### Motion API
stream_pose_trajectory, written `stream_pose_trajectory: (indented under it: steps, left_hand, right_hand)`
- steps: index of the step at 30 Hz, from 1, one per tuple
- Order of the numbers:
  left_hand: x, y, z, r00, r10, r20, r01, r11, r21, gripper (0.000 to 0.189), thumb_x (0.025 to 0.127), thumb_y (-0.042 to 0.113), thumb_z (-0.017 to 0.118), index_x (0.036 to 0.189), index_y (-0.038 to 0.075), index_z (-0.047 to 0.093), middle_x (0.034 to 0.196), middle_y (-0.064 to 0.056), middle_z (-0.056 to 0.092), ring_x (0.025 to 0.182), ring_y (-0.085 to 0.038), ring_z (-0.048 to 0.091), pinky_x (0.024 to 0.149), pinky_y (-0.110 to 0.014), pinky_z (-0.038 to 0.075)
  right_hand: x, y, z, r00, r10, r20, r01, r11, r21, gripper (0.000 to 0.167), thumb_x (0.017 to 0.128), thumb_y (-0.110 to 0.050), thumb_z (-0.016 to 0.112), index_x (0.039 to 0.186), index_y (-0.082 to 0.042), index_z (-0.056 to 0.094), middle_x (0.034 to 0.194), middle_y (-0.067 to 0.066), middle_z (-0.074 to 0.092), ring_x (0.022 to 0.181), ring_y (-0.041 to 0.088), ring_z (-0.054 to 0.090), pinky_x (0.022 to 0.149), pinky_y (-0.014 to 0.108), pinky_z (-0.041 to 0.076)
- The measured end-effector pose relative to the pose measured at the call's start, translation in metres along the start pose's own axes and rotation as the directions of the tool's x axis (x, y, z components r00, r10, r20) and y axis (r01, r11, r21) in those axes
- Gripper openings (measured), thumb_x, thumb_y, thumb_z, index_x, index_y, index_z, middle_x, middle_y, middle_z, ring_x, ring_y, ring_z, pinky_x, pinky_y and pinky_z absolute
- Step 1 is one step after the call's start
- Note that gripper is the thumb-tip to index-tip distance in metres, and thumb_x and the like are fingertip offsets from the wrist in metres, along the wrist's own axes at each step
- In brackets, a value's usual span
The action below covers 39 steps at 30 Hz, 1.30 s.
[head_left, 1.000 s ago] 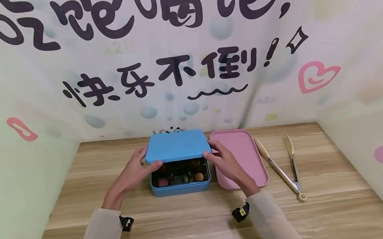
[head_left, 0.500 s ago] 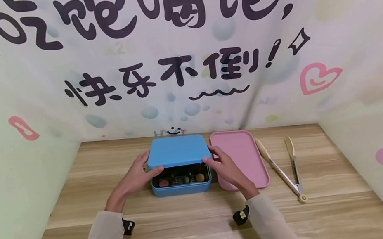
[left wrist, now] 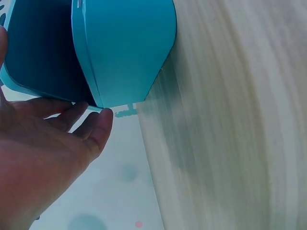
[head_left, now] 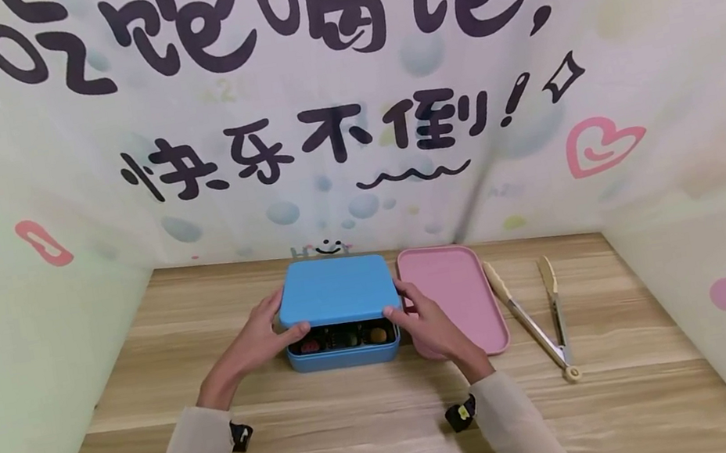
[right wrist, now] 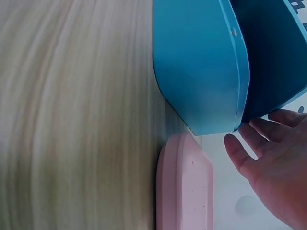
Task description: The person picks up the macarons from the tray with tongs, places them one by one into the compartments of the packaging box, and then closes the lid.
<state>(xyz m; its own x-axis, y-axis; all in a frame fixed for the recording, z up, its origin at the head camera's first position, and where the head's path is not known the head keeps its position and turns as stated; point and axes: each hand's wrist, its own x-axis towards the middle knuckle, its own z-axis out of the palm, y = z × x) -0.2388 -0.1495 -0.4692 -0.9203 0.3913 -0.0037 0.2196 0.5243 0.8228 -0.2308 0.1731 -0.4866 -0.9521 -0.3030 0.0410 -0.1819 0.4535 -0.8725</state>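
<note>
A blue lunch box stands on the table, its inside partly showing at the front. Over it is its blue lid, tilted with the front edge raised above the rim. My left hand grips the lid's left side, thumb at the front corner. At the right side my right hand holds the lid the same way. Inside the box lie small round pieces, a reddish one and a yellowish-orange one; the rest is dark. Both wrist views show the gap between lid and box narrowing toward the back.
Just right of the box lies a pink tray, partly behind my right hand. Farther right are tongs with beige tips, spread apart. A printed wall sheet rises behind the wooden table.
The lid's front edge has come down toward the box, and the gap at the front is smaller. Both hands moved down slightly with it. Tray and tongs stay put.
</note>
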Motion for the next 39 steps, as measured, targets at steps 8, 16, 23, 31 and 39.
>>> stream_pose_trajectory:
  steps: [8,16,23,31,39]
  left_hand:
    - [-0.004,-0.004,0.004,0.999,-0.046,0.014,0.046,0.999,0.006,0.099,0.093,0.047,0.065,0.160,0.008,0.003,0.163,-0.026,0.007,0.148,-0.050,0.008,0.108,-0.073,0.021]
    - [-0.008,-0.014,0.010,0.999,-0.037,0.006,0.036,0.999,0.033,0.102,0.092,0.045,0.067,0.160,0.005,0.003,0.163,-0.026,0.007,0.148,-0.049,0.010,0.110,-0.072,0.020]
    - [-0.012,-0.017,0.016,0.999,-0.040,0.008,0.040,0.997,0.061,0.104,0.091,0.047,0.068,0.159,0.001,0.003,0.164,-0.024,0.005,0.148,-0.049,0.009,0.110,-0.071,0.021]
    - [-0.016,-0.021,0.023,0.999,-0.039,0.000,0.038,0.996,0.081,0.107,0.089,0.046,0.071,0.159,0.003,0.002,0.163,-0.026,0.006,0.148,-0.049,0.010,0.109,-0.071,0.023]
    - [-0.016,-0.024,0.028,0.999,-0.046,-0.003,0.047,0.998,0.053,0.115,0.083,0.041,0.078,0.159,0.002,0.001,0.163,-0.025,0.006,0.148,-0.048,0.011,0.111,-0.068,0.023]
  right_hand:
    - [-0.003,0.000,0.001,0.999,0.008,0.034,-0.005,0.998,-0.064,0.073,0.101,-0.044,0.055,0.159,-0.015,0.022,0.161,0.013,0.028,0.142,0.040,0.037,0.110,0.057,0.036]
    - [-0.001,0.002,0.003,0.985,-0.132,0.110,0.147,0.980,-0.132,0.080,0.100,-0.039,0.058,0.159,-0.008,0.014,0.163,0.007,0.023,0.150,0.023,0.023,0.117,0.050,0.029]
    - [-0.004,0.004,0.001,0.982,-0.125,0.142,0.146,0.978,-0.151,0.086,0.098,-0.037,0.062,0.159,-0.005,0.012,0.164,0.010,0.021,0.150,0.025,0.022,0.117,0.049,0.028]
    - [-0.005,0.011,0.005,0.976,-0.136,0.169,0.170,0.965,-0.202,0.109,0.080,-0.028,0.084,0.160,-0.009,0.012,0.163,0.006,0.026,0.149,0.020,0.025,0.118,0.046,0.028]
    - [-0.008,0.012,0.012,0.994,-0.058,0.090,0.081,0.959,-0.272,0.105,0.079,-0.023,0.085,0.159,-0.010,0.018,0.157,0.013,0.036,0.144,0.026,0.037,0.113,0.044,0.037]
